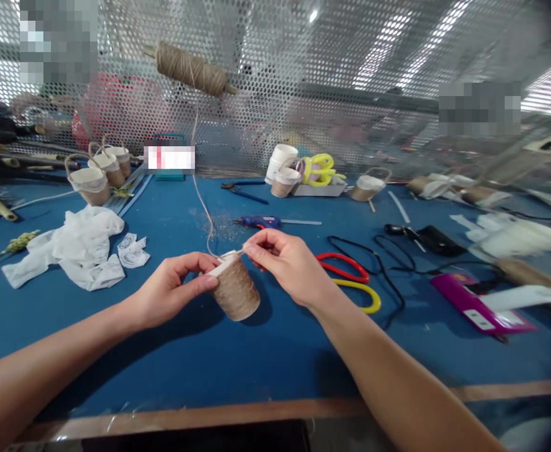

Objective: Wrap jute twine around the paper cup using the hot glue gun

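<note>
Two hands meet at one cup [236, 290] near the middle of the table [186, 370]. The left hand [174, 285] grips its rim, thumb pressed flat on the outer wall and fingers bent over by the mouth. Across the rim, thumb and forefinger of the right hand [282, 263] are pinched together, apparently on a bit of twine [203, 202], though the fingertips hide most of it. The cup leans, mouth toward the left hand, base tipped toward the lower right.

Blue surface runs from below the cup to the brown front edge [200, 414], between the forearms, giving broad room there. Beyond the cup, room is tighter: the glue gun [259, 221] lies just past the right hand, and a red loop [348, 267] and a yellow loop [369, 295] sit close to the right of that wrist. Well off to the left is a crumpled cloth [78, 245], with a lace scrap [133, 251] beside it.

The cup is a tapered cylinder, wound in coarse tan fibre, with a smooth pale rim. The twine, thin and loosely curved, drops to it from a fat, ridged spool [191, 69] on a stick, before a perforated metal screen [266, 63].
</note>
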`<state>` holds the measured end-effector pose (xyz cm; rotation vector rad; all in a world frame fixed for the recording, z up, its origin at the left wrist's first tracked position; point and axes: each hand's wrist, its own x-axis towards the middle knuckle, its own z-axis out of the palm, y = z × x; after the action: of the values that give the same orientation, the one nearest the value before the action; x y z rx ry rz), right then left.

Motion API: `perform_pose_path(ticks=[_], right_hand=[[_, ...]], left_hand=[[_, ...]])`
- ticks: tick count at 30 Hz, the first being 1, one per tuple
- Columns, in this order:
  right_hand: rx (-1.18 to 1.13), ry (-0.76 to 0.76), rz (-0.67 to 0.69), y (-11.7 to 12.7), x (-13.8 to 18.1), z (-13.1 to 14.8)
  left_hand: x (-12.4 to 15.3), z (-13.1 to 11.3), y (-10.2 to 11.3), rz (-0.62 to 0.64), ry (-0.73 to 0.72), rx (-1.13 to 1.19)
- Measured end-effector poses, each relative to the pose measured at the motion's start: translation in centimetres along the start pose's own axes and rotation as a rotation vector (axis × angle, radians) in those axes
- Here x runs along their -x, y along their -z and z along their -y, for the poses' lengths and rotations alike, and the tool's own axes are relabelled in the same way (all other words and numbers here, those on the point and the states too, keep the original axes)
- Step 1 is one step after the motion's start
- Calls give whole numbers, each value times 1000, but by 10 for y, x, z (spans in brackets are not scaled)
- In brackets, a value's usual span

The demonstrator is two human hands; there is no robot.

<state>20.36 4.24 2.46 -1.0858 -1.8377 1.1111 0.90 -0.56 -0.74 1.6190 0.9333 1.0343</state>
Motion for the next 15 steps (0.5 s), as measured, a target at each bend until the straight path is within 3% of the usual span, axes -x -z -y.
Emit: perform_pose_path(ticks=[15], right_hand=[[-138, -111, 44, 0, 4, -4]], left_hand=[[4, -8, -3, -10, 48, 212]])
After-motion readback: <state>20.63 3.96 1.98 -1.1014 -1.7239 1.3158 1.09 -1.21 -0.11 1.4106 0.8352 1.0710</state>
